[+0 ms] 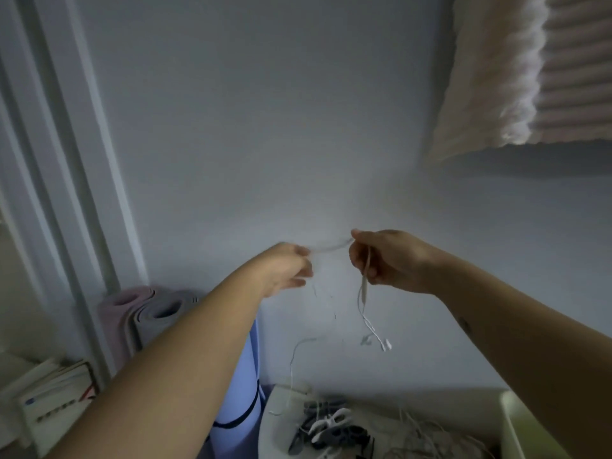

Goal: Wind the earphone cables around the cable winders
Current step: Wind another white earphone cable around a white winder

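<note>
Both hands are raised in front of a pale wall. My left hand [287, 268] and my right hand [389, 260] each pinch a white earphone cable [363, 294], and a short stretch of it runs taut between them. From my right hand the cable hangs down, ending in white earbuds [384, 343]. A thinner strand [293, 359] trails down from my left hand, which is blurred, to the white table [275, 425]. On the table lies a pile of grey and white cable winders [331, 429] beside a tangle of more white cables [427, 435].
Rolled mats [149, 316] and a light blue roll [241, 392] stand against the wall left of the table. A pale green container edge [516, 422] sits at the table's right. A ribbed beige cloth [530, 67] hangs at the upper right. Papers [49, 392] lie lower left.
</note>
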Tool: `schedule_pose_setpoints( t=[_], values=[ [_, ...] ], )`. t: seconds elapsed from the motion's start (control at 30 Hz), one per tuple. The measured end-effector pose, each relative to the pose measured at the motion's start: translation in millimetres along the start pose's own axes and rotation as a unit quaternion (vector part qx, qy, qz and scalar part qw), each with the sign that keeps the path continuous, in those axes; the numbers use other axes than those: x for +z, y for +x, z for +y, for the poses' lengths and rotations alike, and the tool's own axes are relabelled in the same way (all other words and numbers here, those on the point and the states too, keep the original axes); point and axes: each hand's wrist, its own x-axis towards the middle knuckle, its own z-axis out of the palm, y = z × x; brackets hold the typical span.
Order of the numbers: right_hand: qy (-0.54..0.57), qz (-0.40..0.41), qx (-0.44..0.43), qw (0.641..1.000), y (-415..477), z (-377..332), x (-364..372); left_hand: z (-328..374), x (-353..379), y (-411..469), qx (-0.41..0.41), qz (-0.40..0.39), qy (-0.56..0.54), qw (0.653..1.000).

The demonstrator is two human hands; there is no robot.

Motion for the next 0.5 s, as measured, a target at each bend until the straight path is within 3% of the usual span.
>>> schedule_pose_setpoints(
  t=[0.1, 0.2, 0.27, 0.5],
  values=[
    [0.013, 0.011, 0.020, 1.000, -0.7, 6.8, 5.6, -28.2, 9.4, -11.2, 0.002, -0.023, -0.037, 0.999],
    [0.024, 0.001, 0.038, 0.999, -2.4, 16.4, 14.9, -40.0, 23.7, -31.0, 0.020, -0.111, -0.121, 0.986],
    [0.038, -0.005, 0.036, 0.999, -3.4, 22.9, 21.6, -46.9, 33.9, -42.0, 0.038, -0.150, -0.110, 0.982],
    [0.029, 0.098, 0.009, 0.995, -20.4, 31.9, 15.0, -85.3, 41.3, -71.2, 0.079, -0.088, -0.063, 0.991]
  ],
)
